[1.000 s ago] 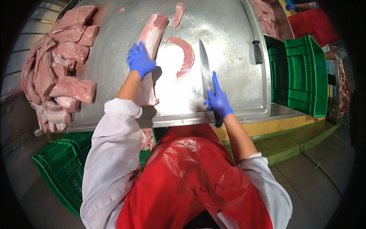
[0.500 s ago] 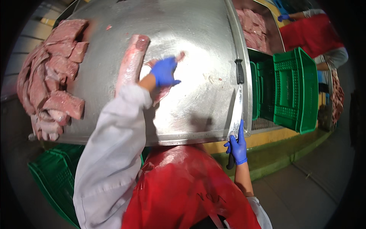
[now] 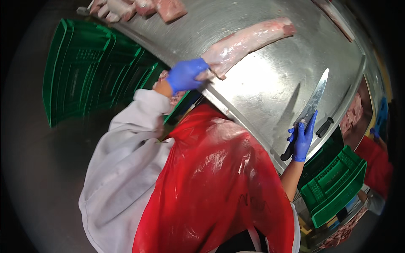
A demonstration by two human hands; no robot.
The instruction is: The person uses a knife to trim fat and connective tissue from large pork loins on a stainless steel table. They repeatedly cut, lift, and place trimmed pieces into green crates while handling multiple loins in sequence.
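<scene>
My left hand, in a blue glove, is closed on a pink meat scrap at the table's near edge. Just beyond it a long pale pink loin lies slantwise on the steel table. Below my left hand, beside the edge, more meat trimmings show partly. My right hand, also gloved in blue, grips a knife with a black handle. Its long blade points away over the table, and my fingers lie near the blade's base.
Cut meat pieces lie at the far left of the table. A large green crate stands at left. Another green crate is at right, near a second black knife handle. A co-worker in a red apron stands beyond.
The view has turned, swinging the table round. My left hand has moved from the middle of the table to its near edge. My right hand has brought the knife in over the tabletop.
</scene>
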